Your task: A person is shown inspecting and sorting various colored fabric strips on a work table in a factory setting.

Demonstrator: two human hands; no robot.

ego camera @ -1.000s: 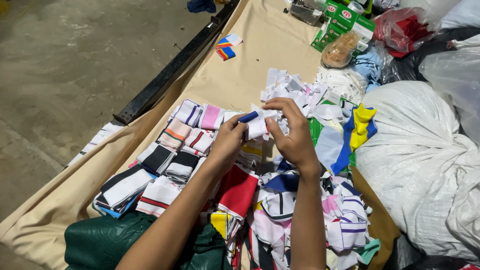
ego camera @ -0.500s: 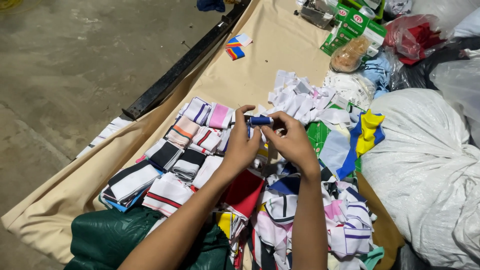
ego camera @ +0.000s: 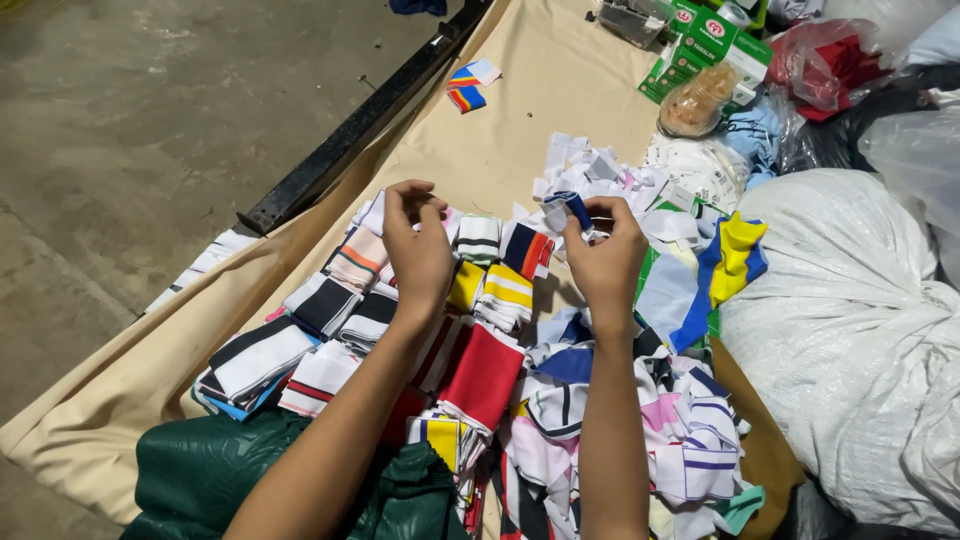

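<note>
Hands apart: right hand [ego camera: 603,262] pinches blue-white fabric strip [ego camera: 572,208]; left hand [ego camera: 418,245] curled, empty, over folded stacks [ego camera: 345,300].

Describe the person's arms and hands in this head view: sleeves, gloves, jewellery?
Both forearms are bare as far as the frame shows: no sleeves in view. The left hand and right hand wear no gloves, and no watch, bracelet or ring is visible on the sides shown. No markings or straps on either wrist. Fingernails are too small to judge.
</note>
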